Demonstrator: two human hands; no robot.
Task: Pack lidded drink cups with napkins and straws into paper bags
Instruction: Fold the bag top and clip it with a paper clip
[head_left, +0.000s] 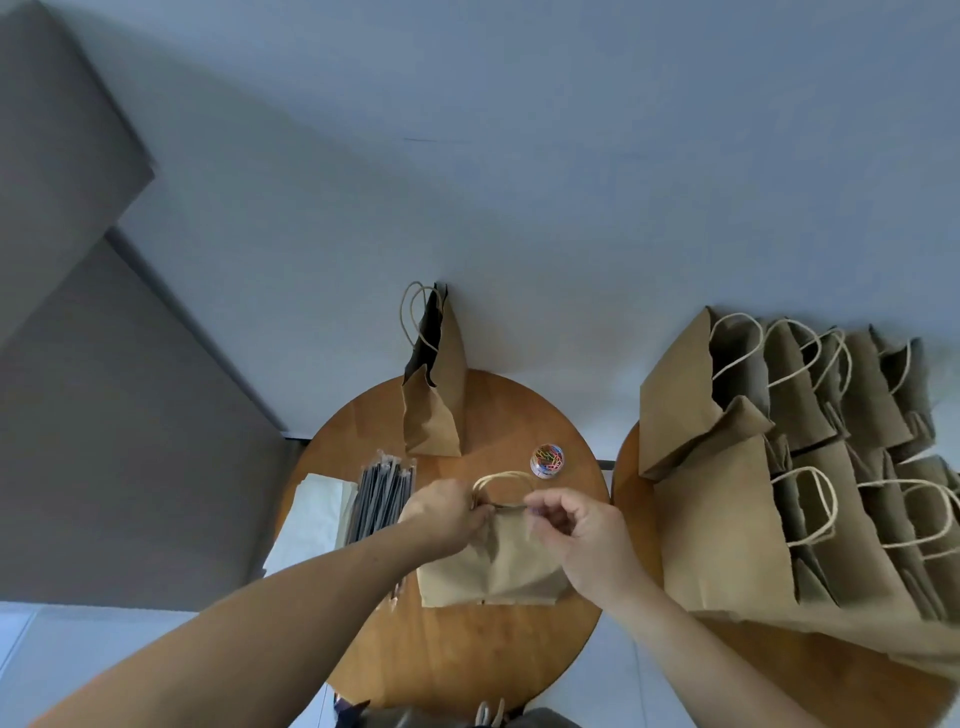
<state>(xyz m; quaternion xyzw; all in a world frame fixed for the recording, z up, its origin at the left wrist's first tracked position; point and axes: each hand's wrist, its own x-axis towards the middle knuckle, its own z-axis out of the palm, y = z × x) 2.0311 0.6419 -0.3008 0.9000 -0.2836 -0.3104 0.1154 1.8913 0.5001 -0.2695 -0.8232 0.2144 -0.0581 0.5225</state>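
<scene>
A brown paper bag (493, 566) stands in the middle of the round wooden table (467, 654), its top pressed closed and its twine handles (501, 480) sticking up. My left hand (447, 512) pinches the bag's top edge at the left. My right hand (582, 535) has thumb and finger pinched at the top edge on the right. Wrapped black straws (382, 499) lie left of the bag, beside a stack of white napkins (317, 519). No cup shows.
Another paper bag (434, 395) stands at the table's far edge against the wall. A small clear jar of coloured paper clips (547, 460) sits behind the held bag. Several paper bags (779, 467) crowd a second table on the right.
</scene>
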